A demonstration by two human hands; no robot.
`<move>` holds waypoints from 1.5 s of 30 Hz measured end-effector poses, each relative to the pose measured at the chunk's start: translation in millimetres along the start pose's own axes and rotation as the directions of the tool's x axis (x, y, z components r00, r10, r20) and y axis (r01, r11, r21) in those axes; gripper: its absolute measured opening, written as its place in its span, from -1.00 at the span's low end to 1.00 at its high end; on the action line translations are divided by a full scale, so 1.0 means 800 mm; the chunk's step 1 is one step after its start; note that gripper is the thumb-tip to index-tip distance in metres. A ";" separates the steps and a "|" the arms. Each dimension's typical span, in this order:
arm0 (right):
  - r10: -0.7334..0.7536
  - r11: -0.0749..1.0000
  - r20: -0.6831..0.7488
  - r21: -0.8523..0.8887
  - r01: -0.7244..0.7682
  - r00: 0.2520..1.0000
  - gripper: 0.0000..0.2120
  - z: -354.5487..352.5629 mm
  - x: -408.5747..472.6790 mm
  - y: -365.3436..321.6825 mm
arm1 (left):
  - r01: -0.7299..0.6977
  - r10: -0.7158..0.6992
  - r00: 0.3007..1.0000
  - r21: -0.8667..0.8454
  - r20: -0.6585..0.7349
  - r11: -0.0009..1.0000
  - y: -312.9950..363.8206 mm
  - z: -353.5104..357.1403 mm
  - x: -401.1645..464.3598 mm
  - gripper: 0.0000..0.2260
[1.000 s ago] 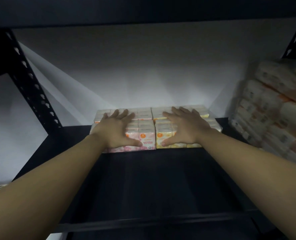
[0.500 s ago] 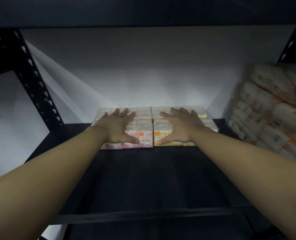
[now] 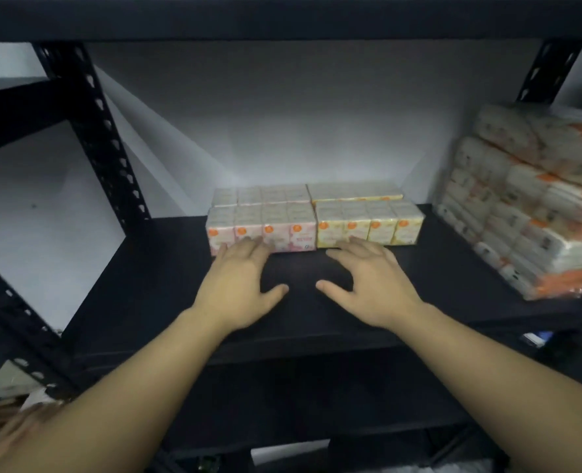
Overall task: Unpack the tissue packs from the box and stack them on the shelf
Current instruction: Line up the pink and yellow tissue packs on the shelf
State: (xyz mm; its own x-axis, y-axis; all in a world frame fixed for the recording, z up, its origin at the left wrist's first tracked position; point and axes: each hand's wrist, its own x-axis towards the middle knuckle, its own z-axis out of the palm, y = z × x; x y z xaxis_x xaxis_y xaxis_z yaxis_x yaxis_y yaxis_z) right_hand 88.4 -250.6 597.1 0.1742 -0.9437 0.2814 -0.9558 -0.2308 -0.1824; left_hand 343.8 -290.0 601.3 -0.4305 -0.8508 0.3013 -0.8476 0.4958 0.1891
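Two tissue packs lie side by side at the back of the black shelf [image 3: 146,288]: a pink pack [image 3: 262,223] on the left and a yellow pack [image 3: 369,220] on the right, each with a row of orange dots on its front. My left hand [image 3: 240,288] hovers open, palm down, just in front of the pink pack, its fingertips near the pack's front face. In front of the yellow pack my right hand [image 3: 368,285] is spread the same way. Neither hand holds anything. The box is not in view.
A tall stack of white-and-orange tissue packs [image 3: 535,206] fills the shelf's right end. A black perforated upright [image 3: 95,131] stands at the left, another upright [image 3: 552,70] at the back right. The upper shelf board [image 3: 282,15] hangs low overhead. A white wall is behind.
Both hands have lifted off the tops of the two packs and drawn back toward me, now hovering over the bare shelf in front of them. The packs stay in place.
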 end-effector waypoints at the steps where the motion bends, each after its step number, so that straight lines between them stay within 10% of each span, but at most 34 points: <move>1: 0.002 1.000 -0.014 0.024 -0.002 1.000 -0.34 0.006 -0.022 -0.011 | -0.014 0.015 1.000 -0.022 0.002 1.000 0.005 0.005 -0.022 -0.26; 8: -0.029 0.976 -0.184 0.208 0.068 0.982 -0.57 0.071 -0.161 -0.055 | -0.159 0.151 0.987 -0.243 -0.049 0.957 0.035 0.060 -0.160 -0.48; 20: 0.090 0.923 0.336 0.325 -0.205 0.937 -0.52 0.259 -0.314 0.003 | 0.146 -0.071 0.968 -0.310 0.239 0.939 0.045 0.245 -0.305 -0.46; 35: 0.251 0.806 0.729 0.207 -0.555 0.636 -0.56 0.625 -0.521 0.041 | 0.625 -0.368 0.607 -0.137 0.704 0.768 0.025 0.633 -0.542 -0.43; 45: 0.395 0.720 0.806 0.027 -0.694 0.441 -0.55 0.829 -0.574 0.059 | 0.758 -0.423 0.382 -0.017 0.822 0.652 0.000 0.860 -0.599 -0.07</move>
State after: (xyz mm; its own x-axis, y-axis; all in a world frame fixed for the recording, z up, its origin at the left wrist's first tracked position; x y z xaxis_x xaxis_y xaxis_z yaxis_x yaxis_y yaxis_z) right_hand 120.4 14.3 -165.7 -0.1098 -0.6984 -0.7072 -0.8024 0.4822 -0.3517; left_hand 336.5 -1.8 -185.7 -0.0606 -0.6774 -0.7331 -0.8737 -0.3191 0.3671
